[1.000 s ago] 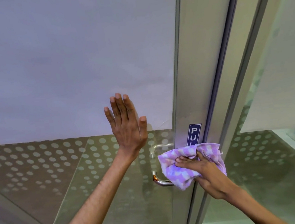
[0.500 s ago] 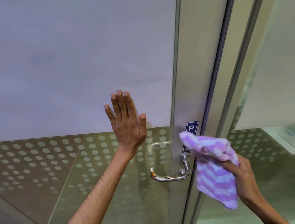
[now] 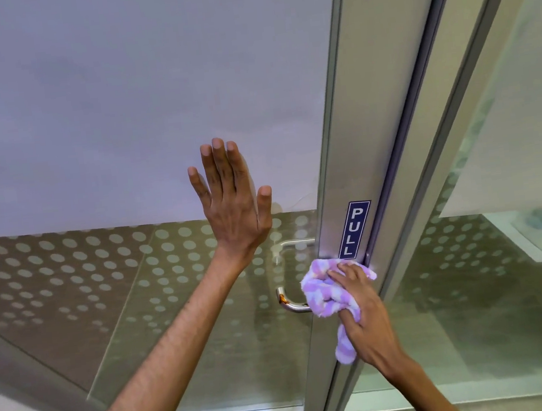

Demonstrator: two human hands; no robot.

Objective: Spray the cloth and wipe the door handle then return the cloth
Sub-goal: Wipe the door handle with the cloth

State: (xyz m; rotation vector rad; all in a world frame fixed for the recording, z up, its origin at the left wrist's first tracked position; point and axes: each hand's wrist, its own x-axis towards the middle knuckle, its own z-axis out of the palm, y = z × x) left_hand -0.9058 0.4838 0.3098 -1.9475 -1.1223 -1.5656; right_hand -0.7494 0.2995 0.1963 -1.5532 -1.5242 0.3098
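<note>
A curved metal door handle [image 3: 289,304] sticks out from the aluminium door frame [image 3: 342,163]; its left bend shows rust-coloured marks. My right hand [image 3: 367,322] grips a purple-and-white checked cloth [image 3: 327,295] and presses it over the handle's right end, where it meets the frame. The covered part of the handle is hidden. My left hand [image 3: 232,203] lies flat, fingers together and extended, against the frosted glass door panel [image 3: 118,121] above and left of the handle. No spray bottle is in view.
A blue PULL sign [image 3: 353,229] sits on the frame just above the cloth. Dotted frosted film bands the glass [image 3: 68,272] at handle height. A fixed glass pane [image 3: 491,281] lies right of the frame. The floor shows along the bottom edge.
One second ago the cloth covered the handle; half a second ago my right hand had pulled it off to the right, baring the handle. Now the cloth is back on the handle's right end. My left hand stayed put.
</note>
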